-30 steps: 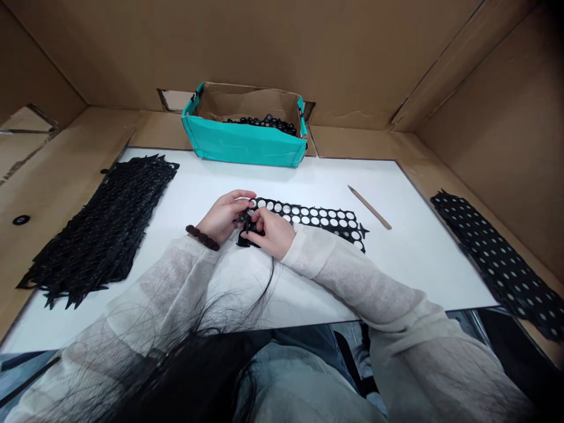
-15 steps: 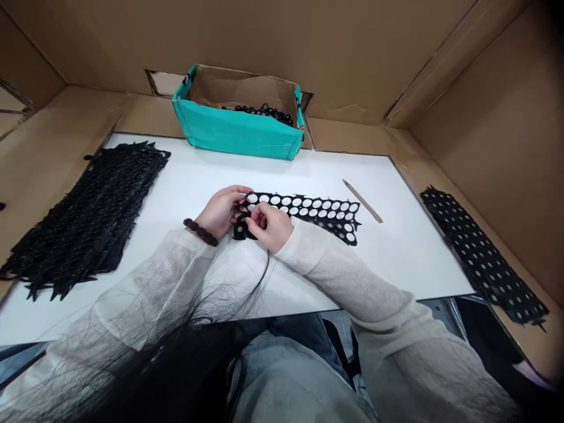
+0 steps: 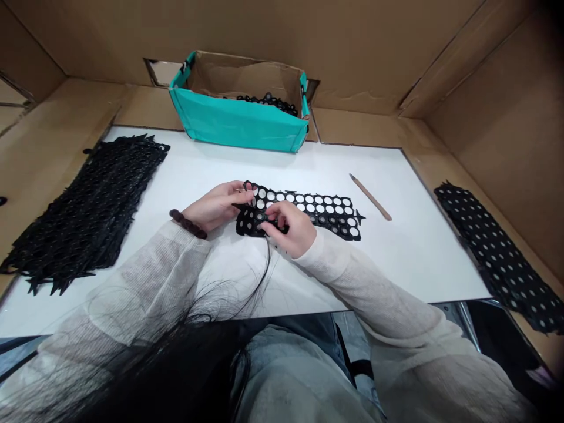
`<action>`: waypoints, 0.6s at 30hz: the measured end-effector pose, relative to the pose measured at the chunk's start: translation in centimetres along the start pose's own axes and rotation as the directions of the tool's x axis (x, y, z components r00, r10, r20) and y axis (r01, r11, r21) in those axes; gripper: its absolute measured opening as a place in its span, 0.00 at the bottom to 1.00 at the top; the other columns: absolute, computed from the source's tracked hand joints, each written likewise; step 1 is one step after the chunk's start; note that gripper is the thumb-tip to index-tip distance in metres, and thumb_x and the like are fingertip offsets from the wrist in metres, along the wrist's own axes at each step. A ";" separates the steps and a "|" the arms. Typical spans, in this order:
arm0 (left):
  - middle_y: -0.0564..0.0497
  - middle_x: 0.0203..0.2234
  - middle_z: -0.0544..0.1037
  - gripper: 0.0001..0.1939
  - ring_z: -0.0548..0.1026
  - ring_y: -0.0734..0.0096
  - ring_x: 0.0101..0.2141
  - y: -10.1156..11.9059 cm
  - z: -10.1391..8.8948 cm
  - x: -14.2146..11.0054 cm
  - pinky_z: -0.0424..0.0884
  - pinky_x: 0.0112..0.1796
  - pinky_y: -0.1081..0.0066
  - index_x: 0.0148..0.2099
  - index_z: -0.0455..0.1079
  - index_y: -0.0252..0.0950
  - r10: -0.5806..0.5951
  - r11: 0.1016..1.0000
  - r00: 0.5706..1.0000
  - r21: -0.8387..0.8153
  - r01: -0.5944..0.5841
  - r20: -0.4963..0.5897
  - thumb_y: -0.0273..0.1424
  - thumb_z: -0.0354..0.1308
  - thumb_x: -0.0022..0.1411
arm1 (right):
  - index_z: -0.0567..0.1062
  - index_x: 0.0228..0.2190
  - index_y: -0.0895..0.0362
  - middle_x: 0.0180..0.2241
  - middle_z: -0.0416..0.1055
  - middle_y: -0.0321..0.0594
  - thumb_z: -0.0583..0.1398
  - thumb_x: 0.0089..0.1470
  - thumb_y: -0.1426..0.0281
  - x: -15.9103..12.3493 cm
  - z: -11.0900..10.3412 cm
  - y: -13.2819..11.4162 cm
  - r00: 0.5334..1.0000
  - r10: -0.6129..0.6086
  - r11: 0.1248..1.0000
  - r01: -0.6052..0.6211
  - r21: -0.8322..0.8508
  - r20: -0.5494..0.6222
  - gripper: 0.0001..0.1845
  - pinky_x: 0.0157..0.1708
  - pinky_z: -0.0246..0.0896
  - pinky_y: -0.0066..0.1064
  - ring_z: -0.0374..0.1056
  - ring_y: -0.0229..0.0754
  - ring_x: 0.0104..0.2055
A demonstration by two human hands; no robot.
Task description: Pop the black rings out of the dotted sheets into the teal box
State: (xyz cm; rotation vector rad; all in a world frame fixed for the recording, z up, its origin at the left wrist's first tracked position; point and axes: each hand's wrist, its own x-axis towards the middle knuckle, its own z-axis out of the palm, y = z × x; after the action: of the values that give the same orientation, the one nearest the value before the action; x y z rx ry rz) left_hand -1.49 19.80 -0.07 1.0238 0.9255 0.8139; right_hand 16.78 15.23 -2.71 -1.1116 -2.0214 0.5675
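A black rubber sheet punched with round holes [image 3: 324, 211] lies across the middle of the white table [image 3: 396, 252]. My left hand [image 3: 215, 205] pinches the sheet's left end and lifts it a little. My right hand [image 3: 288, 226] is closed, its fingertips pinching a small black ring in the sheet's near left part. Both sleeves are pale knit, and a dark bead bracelet [image 3: 187, 224] sits on my left wrist.
A teal-sided cardboard box [image 3: 238, 120] with black rings inside stands at the table's far edge. A thick stack of black punched sheets [image 3: 83, 211] lies at left. Another punched strip [image 3: 497, 252] lies at right on cardboard. A wooden stick [image 3: 370, 197] lies right of the sheet.
The sheet's left end has unfolded and lies flatter. My right hand has shifted right along the sheet. The camera has tilted slightly.
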 end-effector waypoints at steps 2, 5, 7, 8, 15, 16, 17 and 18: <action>0.50 0.29 0.71 0.12 0.69 0.74 0.30 0.2 -0.3 -0.1 0.66 0.29 0.75 0.36 0.69 0.32 -0.011 0.999 0.999 0.050 0.009 0.048 0.26 0.65 0.47 | 0.66 0.33 0.56 0.28 0.67 0.37 0.56 0.52 0.67 -0.2 -1.0 0.5 0.998 0.042 0.999 -0.042 0.000 -0.042 0.06 0.29 0.60 0.31 0.60 0.35 0.26; 0.48 0.35 0.73 0.19 0.71 0.72 0.35 0.3 -1.1 -0.1 0.68 0.35 0.74 0.40 0.71 0.33 -0.002 0.992 0.993 0.126 -0.014 0.121 0.19 0.64 0.42 | 0.66 0.32 0.55 0.27 0.67 0.36 0.55 0.53 0.68 -0.1 -1.9 1.2 0.991 0.082 0.996 -0.085 -0.023 -0.105 0.04 0.30 0.60 0.32 0.60 0.35 0.26; 0.48 0.36 0.74 0.19 0.72 0.71 0.35 0.3 -1.8 0.0 0.69 0.36 0.73 0.41 0.72 0.33 -0.012 0.985 0.992 0.171 -0.010 0.129 0.18 0.63 0.43 | 0.66 0.32 0.56 0.27 0.67 0.36 0.55 0.54 0.68 0.0 -2.0 1.5 0.988 0.104 0.994 -0.108 -0.024 -0.112 0.04 0.30 0.60 0.32 0.61 0.35 0.26; 0.47 0.36 0.74 0.19 0.72 0.71 0.35 0.4 -2.1 0.0 0.69 0.36 0.72 0.41 0.72 0.33 -0.015 0.983 0.994 0.185 -0.006 0.108 0.18 0.62 0.44 | 0.66 0.32 0.56 0.28 0.67 0.37 0.55 0.54 0.68 0.1 -1.8 1.5 0.988 0.112 0.993 -0.115 -0.015 -0.103 0.04 0.30 0.60 0.31 0.61 0.35 0.26; 0.47 0.32 0.75 0.22 0.74 0.68 0.31 0.6 -3.1 -0.3 0.70 0.29 0.71 0.47 0.71 0.38 -0.122 0.973 0.991 0.206 0.108 0.059 0.21 0.63 0.48 | 0.66 0.32 0.56 0.29 0.68 0.37 0.54 0.55 0.67 -0.3 -0.7 1.0 0.999 0.047 0.997 -0.048 0.056 0.018 0.05 0.29 0.59 0.29 0.61 0.34 0.27; 0.48 0.30 0.75 0.22 0.73 0.68 0.29 0.7 -3.2 -0.3 0.70 0.28 0.71 0.47 0.71 0.37 -0.135 0.970 0.990 0.211 0.122 0.050 0.21 0.63 0.48 | 0.66 0.33 0.56 0.29 0.68 0.37 0.53 0.56 0.67 -0.3 -0.7 1.0 0.999 0.025 0.998 -0.026 0.060 0.027 0.05 0.29 0.59 0.29 0.61 0.34 0.27; 0.48 0.29 0.74 0.22 0.73 0.68 0.28 0.8 -3.2 -0.4 0.70 0.28 0.70 0.47 0.71 0.36 -0.144 0.967 0.989 0.215 0.134 0.035 0.21 0.64 0.47 | 0.66 0.33 0.56 0.29 0.68 0.37 0.53 0.56 0.67 -0.4 -0.7 0.9 0.999 0.007 0.998 -0.010 0.065 0.034 0.05 0.29 0.60 0.29 0.62 0.34 0.27; 0.48 0.27 0.74 0.22 0.74 0.67 0.27 0.9 -3.2 -0.5 0.70 0.28 0.70 0.47 0.72 0.35 -0.152 0.965 0.988 0.219 0.144 0.016 0.20 0.64 0.47 | 0.66 0.33 0.56 0.29 0.68 0.37 0.53 0.56 0.67 -0.4 -0.7 0.9 0.999 -0.003 0.998 0.001 0.068 0.036 0.05 0.30 0.60 0.29 0.62 0.34 0.27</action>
State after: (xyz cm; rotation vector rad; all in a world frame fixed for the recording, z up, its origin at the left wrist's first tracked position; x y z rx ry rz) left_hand -4.71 20.69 0.14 1.1385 1.0668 0.5780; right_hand 17.94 15.41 -3.00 -1.0660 -2.0190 0.6545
